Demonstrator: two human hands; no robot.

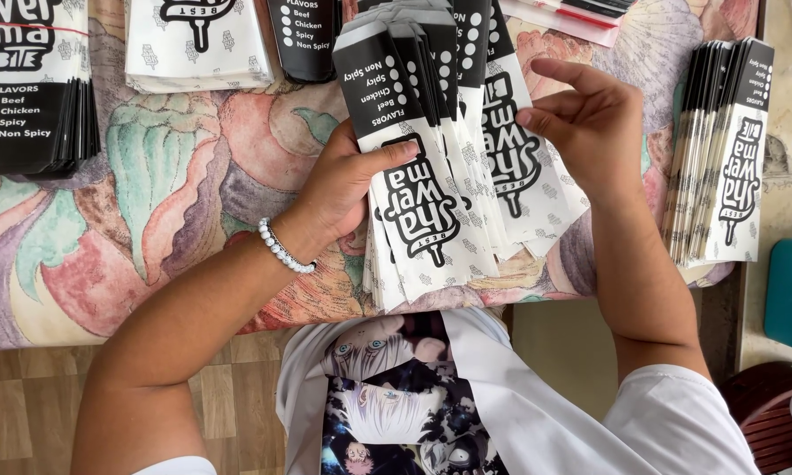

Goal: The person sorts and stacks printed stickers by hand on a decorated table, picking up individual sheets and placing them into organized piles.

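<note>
Now left hand (343,180) grip clamps fanned paper sleeves (440,202) at left edge; right hand (590,123) fingers pinch right side

Left hand (348,180) clasped, right hand (585,119) fingers curled.
</note>
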